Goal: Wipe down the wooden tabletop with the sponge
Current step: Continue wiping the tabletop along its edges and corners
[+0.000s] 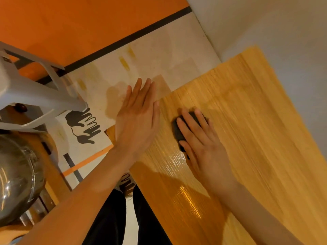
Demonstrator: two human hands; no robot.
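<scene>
The wooden tabletop [247, 121] fills the right half of the view, with a wet, shiny streak near its left edge. A dark sponge [177, 131] lies on the wood under my right hand [203, 144], whose fingers press flat on top of it. My left hand [138, 114] hovers flat with straight fingers over the table's left edge, holding nothing. Most of the sponge is hidden by my right fingers.
A white stool [35, 89] stands at the left on the orange and white floor [159, 50]. A metal pot with a glass lid [16, 179] sits at the lower left. A grey wall [265, 23] borders the table's far side. My dark trousers [113, 218] show below.
</scene>
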